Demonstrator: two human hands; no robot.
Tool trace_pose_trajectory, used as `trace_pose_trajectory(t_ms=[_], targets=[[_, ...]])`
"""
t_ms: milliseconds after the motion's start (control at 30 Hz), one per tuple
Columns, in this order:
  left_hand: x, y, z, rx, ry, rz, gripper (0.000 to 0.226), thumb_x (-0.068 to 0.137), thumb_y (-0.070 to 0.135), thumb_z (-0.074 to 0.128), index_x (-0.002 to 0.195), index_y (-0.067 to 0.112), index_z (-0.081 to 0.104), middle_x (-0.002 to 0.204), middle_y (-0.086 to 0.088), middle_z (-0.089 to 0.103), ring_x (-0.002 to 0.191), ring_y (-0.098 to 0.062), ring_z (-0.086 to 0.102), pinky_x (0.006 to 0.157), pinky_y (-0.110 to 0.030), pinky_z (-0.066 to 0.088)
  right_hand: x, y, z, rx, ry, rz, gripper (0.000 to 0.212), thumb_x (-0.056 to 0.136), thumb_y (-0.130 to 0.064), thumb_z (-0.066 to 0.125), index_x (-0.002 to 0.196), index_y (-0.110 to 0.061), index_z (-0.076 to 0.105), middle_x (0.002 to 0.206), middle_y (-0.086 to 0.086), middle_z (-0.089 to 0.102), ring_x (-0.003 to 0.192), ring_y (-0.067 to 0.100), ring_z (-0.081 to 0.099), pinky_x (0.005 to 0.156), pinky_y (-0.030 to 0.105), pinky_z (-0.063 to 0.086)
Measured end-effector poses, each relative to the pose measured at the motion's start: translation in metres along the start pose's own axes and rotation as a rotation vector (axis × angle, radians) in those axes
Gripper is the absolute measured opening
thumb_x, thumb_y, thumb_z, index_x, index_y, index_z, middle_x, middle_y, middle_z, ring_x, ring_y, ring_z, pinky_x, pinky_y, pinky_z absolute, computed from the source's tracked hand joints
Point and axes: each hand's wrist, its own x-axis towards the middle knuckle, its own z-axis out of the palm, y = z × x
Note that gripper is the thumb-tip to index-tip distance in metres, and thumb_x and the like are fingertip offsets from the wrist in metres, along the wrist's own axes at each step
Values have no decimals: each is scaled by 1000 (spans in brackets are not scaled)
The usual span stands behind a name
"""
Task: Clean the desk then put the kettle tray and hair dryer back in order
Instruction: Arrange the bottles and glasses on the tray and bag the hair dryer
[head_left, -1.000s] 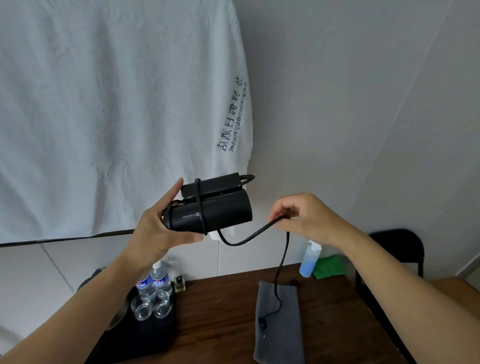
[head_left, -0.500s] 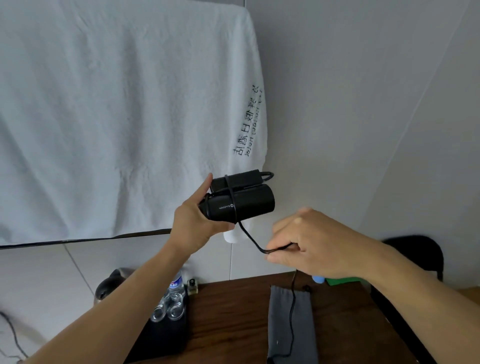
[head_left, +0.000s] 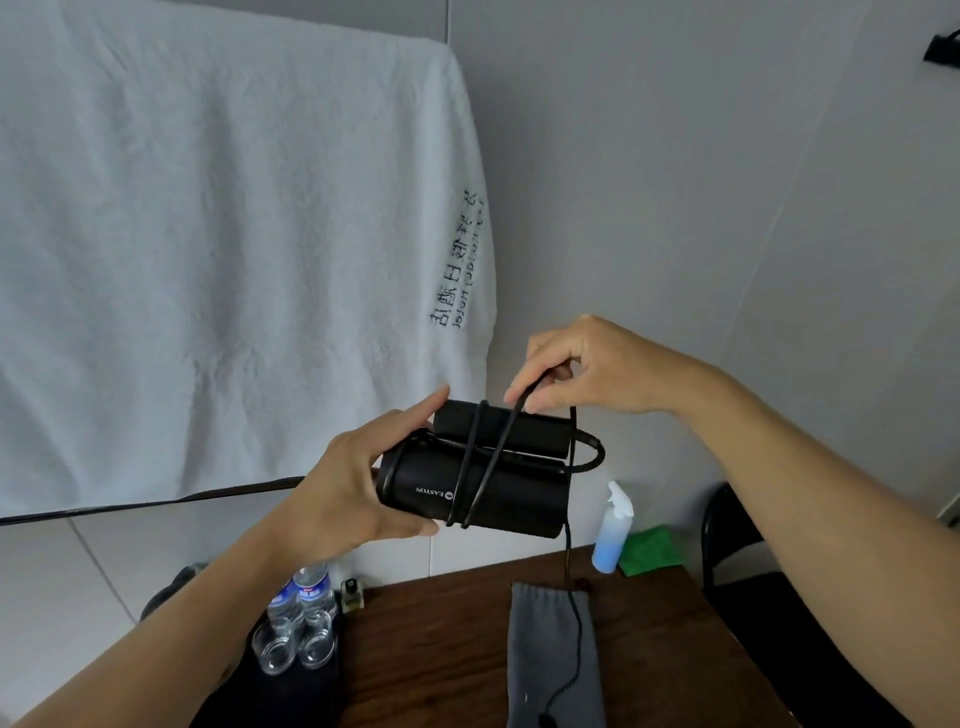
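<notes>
The right hand (head_left: 587, 369), which half a second ago was pulling the thin black cord (head_left: 598, 457) low beneath the dryer, has swung up over its top edge at centre frame, so a second turn now crosses the first on the folded black plastic hair dryer (head_left: 498, 488). That hand pinches the cord between thumb and forefinger, its other fingers curled loosely. The left hand (head_left: 353, 488) grips the dryer's left end, thumb laid along the top and fingers beneath, holding it in the air above the brown wooden desk (head_left: 426, 649). I judge the winding partly done: a length of cord hangs down from the dryer's right end and trails across the grey fabric pouch (head_left: 545, 649) lying in the lower middle (probably the dryer's bag, though that is a guess). The dangling tail runs close to the blue spray bottle (head_left: 610, 540) and green cloth (head_left: 652, 551) at the desk's far right edge, and could drag or tip the bottle as further turns take it up. There is open air around both hands; the hanging white towel (head_left: 208, 260) fills the upper left behind them, and the black tray (head_left: 311, 696) with clear glasses (head_left: 291, 644) sits at the lower left, well apart from the cord.
</notes>
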Motion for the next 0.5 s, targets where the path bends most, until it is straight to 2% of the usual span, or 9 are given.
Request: trace_pose_trajectory(t_ms=[100,167,267,333,433,500], targets=[[-4,6,-4,-82,-40,-11,117,57,-9,91,149,41,40,131,0,62,111,-20,66,90,-23,54,2,9,4,138,-26,-20,19,87,-6,75,105,-11,79,80,-15,65,74,0,56,79,17,46],[-7,11,-4,-137,-52,-19,117,56,-16,89,149,37,41,129,0,64,105,-15,68,84,-20,54,1,15,11,272,-37,-16,21,89,1,70,108,-7,75,89,-12,72,85,2,65,85,19,50],[-12,16,-3,-185,-29,-3,119,54,-21,86,148,35,40,122,3,68,100,-11,69,81,-16,52,-4,25,23,496,-20,43,25,95,1,61,116,-10,71,106,-2,76,102,11,69,92,23,53],[-13,17,-5,-209,16,26,122,52,-19,88,147,44,43,121,2,68,102,-12,69,83,-16,52,-9,31,33,577,12,78,29,100,-3,54,123,-13,68,117,-1,74,113,14,67,98,26,52],[-11,19,-11,-212,108,70,123,48,-11,92,142,53,45,118,3,68,100,-12,69,85,-17,52,-18,41,53,553,107,145,36,99,-11,59,131,-28,62,128,-10,69,124,8,61,107,29,46],[-8,19,-17,-193,167,87,122,47,-8,91,143,52,44,112,5,69,98,-9,68,85,-16,52,-26,50,66,290,196,147,54,97,-24,67,139,-50,49,142,-27,54,135,-1,47,115,36,37]])
